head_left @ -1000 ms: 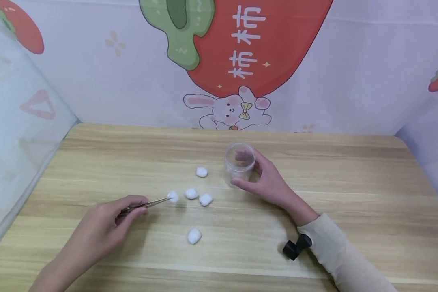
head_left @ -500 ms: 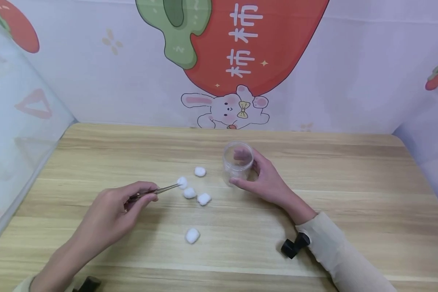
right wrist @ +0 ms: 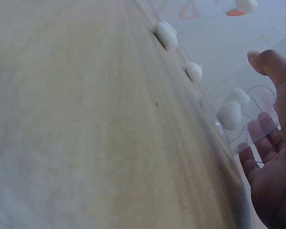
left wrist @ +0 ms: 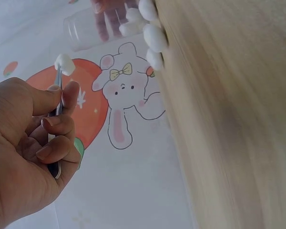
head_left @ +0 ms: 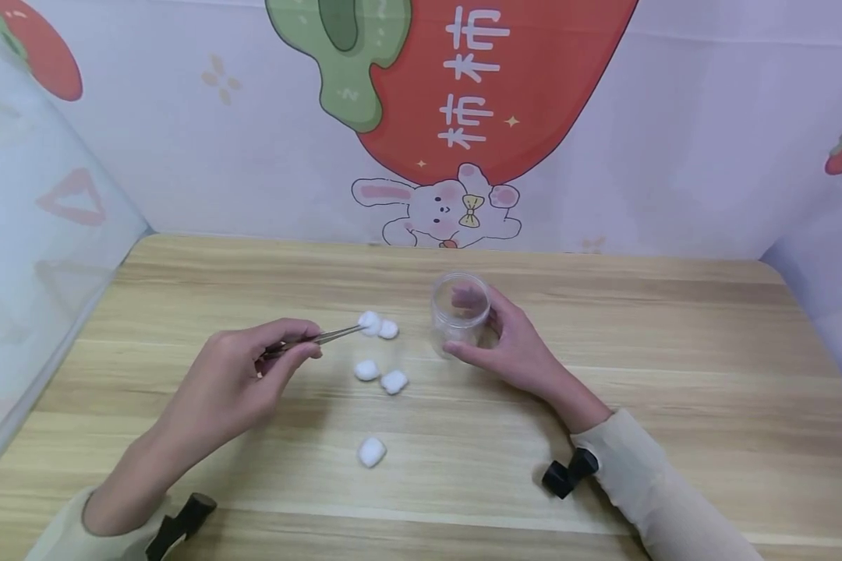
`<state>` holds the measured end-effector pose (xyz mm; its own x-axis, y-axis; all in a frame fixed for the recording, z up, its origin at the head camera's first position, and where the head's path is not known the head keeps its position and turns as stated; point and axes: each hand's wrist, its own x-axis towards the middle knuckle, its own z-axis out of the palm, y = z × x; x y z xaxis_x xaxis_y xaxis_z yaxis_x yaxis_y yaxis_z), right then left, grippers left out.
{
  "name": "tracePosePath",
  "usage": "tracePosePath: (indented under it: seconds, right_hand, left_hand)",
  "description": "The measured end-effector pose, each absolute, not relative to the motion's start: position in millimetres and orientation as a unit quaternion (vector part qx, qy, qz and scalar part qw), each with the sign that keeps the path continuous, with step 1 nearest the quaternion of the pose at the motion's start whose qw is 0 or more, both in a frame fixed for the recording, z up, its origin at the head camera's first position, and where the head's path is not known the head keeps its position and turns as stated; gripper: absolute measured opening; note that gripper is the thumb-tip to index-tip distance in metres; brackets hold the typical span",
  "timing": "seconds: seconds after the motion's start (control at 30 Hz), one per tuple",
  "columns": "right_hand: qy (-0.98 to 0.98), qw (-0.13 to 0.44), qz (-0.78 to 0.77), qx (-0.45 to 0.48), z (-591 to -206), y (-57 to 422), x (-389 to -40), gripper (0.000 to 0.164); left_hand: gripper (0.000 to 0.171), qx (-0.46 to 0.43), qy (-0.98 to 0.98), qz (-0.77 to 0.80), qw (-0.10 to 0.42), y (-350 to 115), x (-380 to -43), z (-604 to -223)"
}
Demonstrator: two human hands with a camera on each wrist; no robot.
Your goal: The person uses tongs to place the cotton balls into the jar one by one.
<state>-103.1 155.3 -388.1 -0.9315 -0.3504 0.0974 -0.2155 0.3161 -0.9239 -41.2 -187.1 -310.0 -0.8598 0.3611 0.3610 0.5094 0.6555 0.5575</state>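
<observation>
Cotton ball point(head_left: 369, 322) is pinched at the tips of thin metal tweezers point(head_left: 333, 336), and in the left wrist view it hangs above the counter point(head_left: 638, 335). Left hand point(head_left: 238, 382) holds these tweezers narrowly, between thumb and fingers. Right hand point(head_left: 512, 339) is curled round the clear jar point(head_left: 458, 321), which stands upright with its mouth uncovered; the right wrist view shows balls inside the jar point(right wrist: 230, 113) through its wall.

The first danger, I think, is the grip of the tweezers. If the thumb relaxes, the soft ball may slip out and fall back on the counter; if it presses too hard, the fine tips may cross and turn the ball aside. How deep the tips go into the cotton, I cannot tell.

The second danger is the nearest loose ball point(head_left: 389, 329). In the head view the held one overlaps it, although the left wrist view suggests that they are apart in height. A low sideways movement could push this loose ball against the jar, or make it roll.

The jar itself seems light. If the tweezers or the held ball knocked its rim while the right hand loosened, it could tilt, and the balls inside might spill. Cotton fibres may also cling to the metal tips and delay any release.
</observation>
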Motion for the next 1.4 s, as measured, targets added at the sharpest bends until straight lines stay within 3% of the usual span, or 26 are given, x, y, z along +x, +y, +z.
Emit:
tracePosePath:
  seconds: [1.4]
  right_hand:
    - [0.812, 0.060, -0.553, -0.177, -390.5, 155.3, -105.2, 0.073]
  left_hand:
    - [0.016, -0.256, -0.896, -0.351, 0.093, -142.6, -78.3, -300.8]
